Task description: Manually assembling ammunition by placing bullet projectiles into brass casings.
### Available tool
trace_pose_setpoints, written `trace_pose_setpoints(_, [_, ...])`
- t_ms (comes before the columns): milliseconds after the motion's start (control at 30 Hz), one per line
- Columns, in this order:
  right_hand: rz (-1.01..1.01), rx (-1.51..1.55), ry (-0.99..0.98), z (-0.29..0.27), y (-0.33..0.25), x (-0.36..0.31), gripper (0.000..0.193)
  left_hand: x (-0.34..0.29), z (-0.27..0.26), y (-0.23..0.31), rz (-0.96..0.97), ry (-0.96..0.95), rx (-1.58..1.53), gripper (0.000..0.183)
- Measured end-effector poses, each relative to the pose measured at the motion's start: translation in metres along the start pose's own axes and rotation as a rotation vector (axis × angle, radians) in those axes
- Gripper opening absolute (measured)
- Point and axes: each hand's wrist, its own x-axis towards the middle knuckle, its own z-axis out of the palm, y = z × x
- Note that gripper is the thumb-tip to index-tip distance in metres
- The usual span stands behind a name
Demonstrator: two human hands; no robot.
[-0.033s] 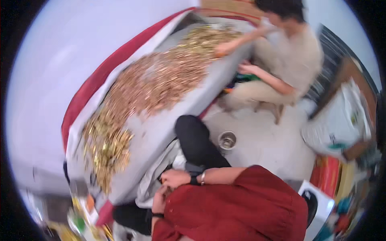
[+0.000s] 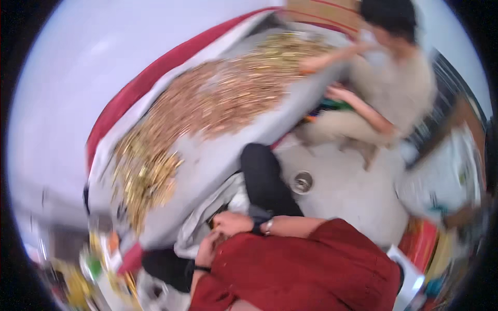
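Note:
My right hand, with a dark watch and a silver bracelet at the wrist, is closed in front of my red shirt. Close below it, my left hand is closed too, a dark band around its wrist. The fingers meet over a whitish cloth or bag in my lap. Something small and dark shows at the right fingertips, too blurred to name. Beyond my knees, many small copper-coloured pieces and gold-coloured pieces lie loose on a long table with a pale grey cover.
Across from me a co-worker in beige sits beside the table, one arm reaching over the pieces. A round metal container stands on the floor. To the right are a white sack and a red box. Mixed items crowd the lower left.
The view has shifted, so the table, co-worker and floor container appear further right. My hands stay together in nearly the same pose.

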Motion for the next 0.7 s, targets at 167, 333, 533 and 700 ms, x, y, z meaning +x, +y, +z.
trace_pose_setpoints(167, [0.138,-0.076,-0.024,-0.039,-0.032,-0.016,0.029,0.032,-0.016,-0.04,-0.019,-0.063,-0.473,0.027])
trace_pose_setpoints(333, [0.132,-0.035,-0.115,-0.039,-0.043,-0.016,0.022,0.026,-0.019,-0.05,-0.092,0.091,-0.335,0.026])
trace_pose_setpoints(533, [0.151,-0.051,-0.13,-0.037,-0.049,-0.01,0.021,0.016,-0.021,-0.044,-0.092,0.071,-0.404,0.026])
trace_pose_setpoints(700, [0.134,-0.271,-0.122,-0.035,-0.039,-0.008,0.023,0.016,-0.013,-0.042,-0.062,0.175,-0.318,0.022])
